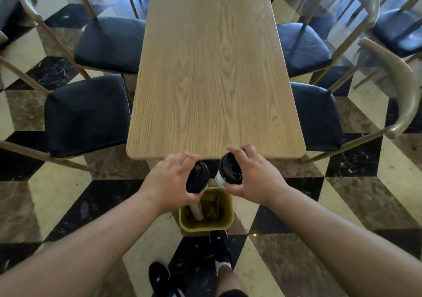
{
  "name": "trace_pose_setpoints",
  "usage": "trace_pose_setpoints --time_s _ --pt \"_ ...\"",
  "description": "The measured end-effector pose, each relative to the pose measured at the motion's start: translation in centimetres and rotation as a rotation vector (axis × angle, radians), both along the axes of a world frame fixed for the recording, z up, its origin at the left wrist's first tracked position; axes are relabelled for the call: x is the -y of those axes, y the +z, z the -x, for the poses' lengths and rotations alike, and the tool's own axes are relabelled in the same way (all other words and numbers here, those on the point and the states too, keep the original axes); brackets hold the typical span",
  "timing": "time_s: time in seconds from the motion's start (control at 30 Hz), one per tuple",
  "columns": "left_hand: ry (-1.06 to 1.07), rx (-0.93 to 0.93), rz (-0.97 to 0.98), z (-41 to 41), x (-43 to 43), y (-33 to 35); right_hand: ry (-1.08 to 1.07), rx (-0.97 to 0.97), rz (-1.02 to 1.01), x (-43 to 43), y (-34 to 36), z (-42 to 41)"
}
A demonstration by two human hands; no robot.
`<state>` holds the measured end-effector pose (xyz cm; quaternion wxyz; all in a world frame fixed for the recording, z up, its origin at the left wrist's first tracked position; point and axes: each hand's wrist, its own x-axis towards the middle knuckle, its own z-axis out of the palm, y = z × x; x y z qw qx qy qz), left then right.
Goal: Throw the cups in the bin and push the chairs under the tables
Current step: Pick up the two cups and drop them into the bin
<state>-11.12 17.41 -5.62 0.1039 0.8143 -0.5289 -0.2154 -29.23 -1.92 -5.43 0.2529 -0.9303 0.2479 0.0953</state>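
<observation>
Two paper cups with black lids hang over a small olive-green bin [225, 222] on the floor at the near end of the wooden table [214, 72]. My left hand [170, 180] grips the left cup [197, 177]. My right hand [253, 178] grips the right cup [230, 169], whose white side shows. Inside the bin lie a pale tube-like item and brown debris. Two black-cushioned chairs stand on each side of the table, the near left chair [86, 114] and near right chair [319, 118] with seats out from under the tabletop.
The far left chair [109, 43] and far right chair [303, 47] also stand beside the table. More chairs show at the top corners. My feet in black shoes [220, 244] stand just behind the bin on a black, cream and brown patterned floor.
</observation>
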Motion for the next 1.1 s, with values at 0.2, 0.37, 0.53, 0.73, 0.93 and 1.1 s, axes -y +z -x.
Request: trace_pose_setpoints --time_s 0.2,0.37,0.53,0.73,0.93,1.1 --pt "0.022 0.002 -0.11 1.8 -2.2 -3.6 -0.002 -0.085 -0.015 -2.8 -3.4 1.7" --pt "0.043 -0.021 -0.172 3.2 -3.1 -5.4 -0.011 -0.137 -0.044 -4.1 -6.0 3.0" --pt "0.013 0.001 -0.207 4.0 -3.2 -6.7 -0.023 -0.167 -0.077 -4.7 -7.5 3.7" --pt "0.028 -0.023 -0.346 3.9 -3.1 -6.6 -0.023 -0.266 -0.117 -4.6 -7.5 4.1" --pt "0.097 -0.032 -0.25 -0.3 -3.1 -0.9 0.135 -0.148 -0.053 -1.8 -1.8 0.7" --pt "0.245 0.109 -0.151 -5.0 -4.8 6.9 0.284 0.02 -0.006 0.7 5.3 -8.2"
